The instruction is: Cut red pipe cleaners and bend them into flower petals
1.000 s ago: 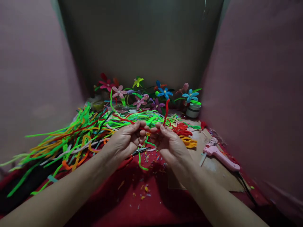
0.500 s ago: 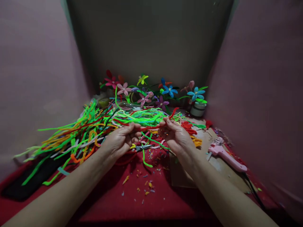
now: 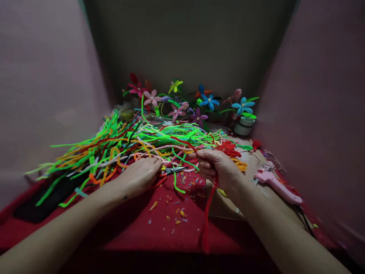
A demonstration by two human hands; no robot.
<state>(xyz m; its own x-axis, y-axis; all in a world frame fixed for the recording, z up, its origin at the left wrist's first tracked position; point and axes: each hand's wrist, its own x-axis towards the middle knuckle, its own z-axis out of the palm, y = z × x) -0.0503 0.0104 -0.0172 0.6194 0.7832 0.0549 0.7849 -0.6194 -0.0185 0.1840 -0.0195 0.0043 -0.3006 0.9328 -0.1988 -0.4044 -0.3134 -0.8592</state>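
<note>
My right hand (image 3: 215, 165) is closed, pinching a red pipe cleaner (image 3: 209, 213). One end reaches up and left over the pile; the other hangs below the hand past the table's front edge. My left hand (image 3: 142, 173) is curled down over the handles of a small pair of scissors (image 3: 176, 170), its fingertips hidden. The scissors lie on the red cloth, dark blades pointing right, a bit of yellow handle showing. A bent green pipe cleaner (image 3: 175, 182) lies beside the blades. Red looped pieces (image 3: 229, 147) lie beyond my right hand.
A tangled pile of pipe cleaners (image 3: 114, 142) covers the left and middle. Fuzzy flowers (image 3: 177, 112) stand behind it, with a jar (image 3: 244, 125) at right. A pink glue gun (image 3: 278, 186) rests on cardboard (image 3: 228, 209). Scraps litter the red cloth (image 3: 128, 232).
My left hand has let go of the red pipe cleaner and moved down to the scissors' handles. My right hand keeps the pipe cleaner, which now hangs down. The view has shifted slightly.
</note>
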